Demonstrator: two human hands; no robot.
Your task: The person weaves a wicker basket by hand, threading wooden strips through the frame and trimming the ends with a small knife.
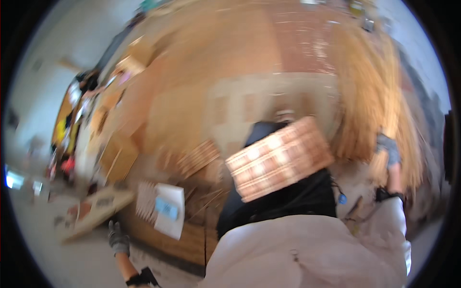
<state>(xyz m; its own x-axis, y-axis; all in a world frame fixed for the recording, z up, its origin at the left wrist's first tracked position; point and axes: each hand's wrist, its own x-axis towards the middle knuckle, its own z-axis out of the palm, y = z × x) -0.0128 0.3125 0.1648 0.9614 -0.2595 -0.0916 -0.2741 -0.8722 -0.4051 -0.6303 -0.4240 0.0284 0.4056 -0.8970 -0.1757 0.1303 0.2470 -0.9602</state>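
Observation:
A woven checked panel (278, 156) rests across my dark-clad lap. At the right, my right hand (388, 149), in a grey glove, is closed on some pale straw-like strips (365, 86) lying in a long loose bundle. My left hand (119, 237), also gloved, is low at the left with fingers apart and nothing in them, just below a pale flat board (96, 211). To its right are a white sheet (175, 223) with a light blue rectangular item (166, 207) on it and another woven piece (198, 157). The picture is blurred by motion.
A cardboard-covered floor (216, 38) stretches ahead, with a folded brown cardboard piece (117, 153) at the left. Assorted clutter (67, 120) lines the left side, and a small blue object (342, 198) lies right of my lap. A few blurred containers (356, 8) stand at the far end.

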